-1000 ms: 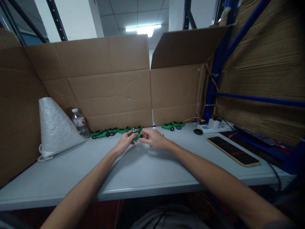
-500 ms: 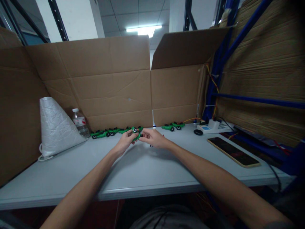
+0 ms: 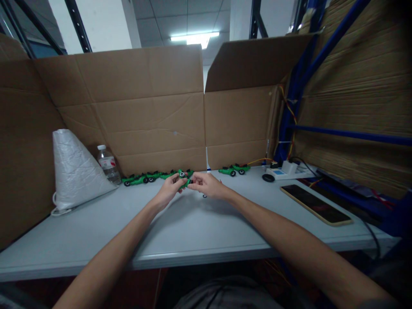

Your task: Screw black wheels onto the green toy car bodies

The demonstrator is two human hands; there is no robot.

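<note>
A small green toy car (image 3: 184, 184) with a dark wheel showing is held over the white table, between my two hands. My left hand (image 3: 168, 189) is closed around its left side, thumb on top. From the right, my right hand (image 3: 208, 186) pinches at the car's right end, where a black part shows by the fingertips. The fingers hide much of the car. A small dark ring-like piece (image 3: 204, 196) lies on the table just under my right hand. Behind the hands, several green toy cars (image 3: 135, 179) stand in a row along the cardboard.
Two more green cars (image 3: 234, 170) stand at the back right, near a black disc (image 3: 268, 177) and a white power strip (image 3: 286, 172). A phone (image 3: 315, 205) lies at the right. A silvery-white bag (image 3: 77, 171) and a water bottle (image 3: 108, 165) stand at the left. Cardboard (image 3: 135, 116) walls the back.
The hands and the green toy car stay almost in the same place. Only a slight shift of the camera view shows.
</note>
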